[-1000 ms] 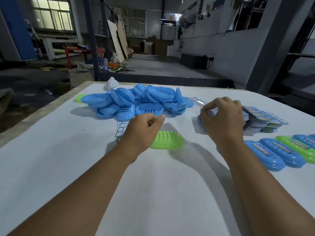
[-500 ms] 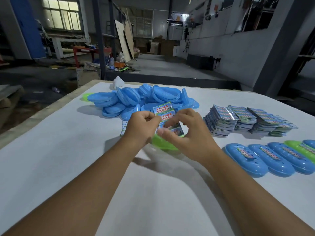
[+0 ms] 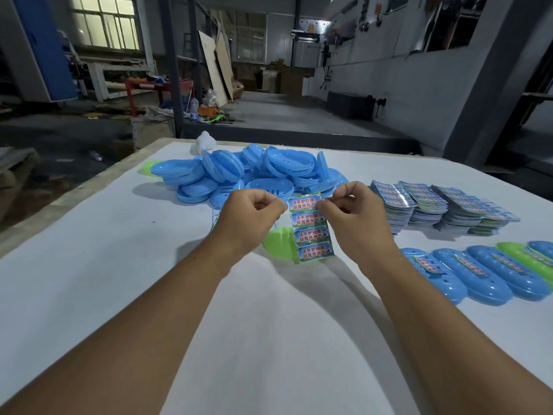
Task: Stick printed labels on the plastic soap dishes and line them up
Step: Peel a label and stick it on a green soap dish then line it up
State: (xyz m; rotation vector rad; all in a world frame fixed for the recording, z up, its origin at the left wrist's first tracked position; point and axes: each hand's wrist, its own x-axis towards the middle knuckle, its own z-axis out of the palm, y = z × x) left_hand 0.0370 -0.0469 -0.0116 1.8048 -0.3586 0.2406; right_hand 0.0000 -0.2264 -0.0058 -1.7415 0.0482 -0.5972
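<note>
A sheet of printed labels (image 3: pixel 311 232) hangs upright between my hands over the white table (image 3: pixel 89 280). My left hand (image 3: pixel 250 218) pinches its top left edge and my right hand (image 3: pixel 351 218) pinches the top right corner. Behind the sheet lies a green soap dish (image 3: pixel 279 245), partly hidden. A pile of blue soap dishes (image 3: pixel 257 175) sits further back. To the right, several labelled dishes (image 3: pixel 478 271), blue with one green, lie side by side in a row.
Stacks of label sheets (image 3: pixel 437 206) stand at the right, beyond the row. A white object (image 3: pixel 205 142) and a green dish (image 3: pixel 148 168) sit by the pile's left end. The table's left edge (image 3: pixel 74 190) drops to the workshop floor.
My right hand took a label sheet from the stacks and brought it over the green dish. Both hands now hold it higher and upright, pinching its top.
</note>
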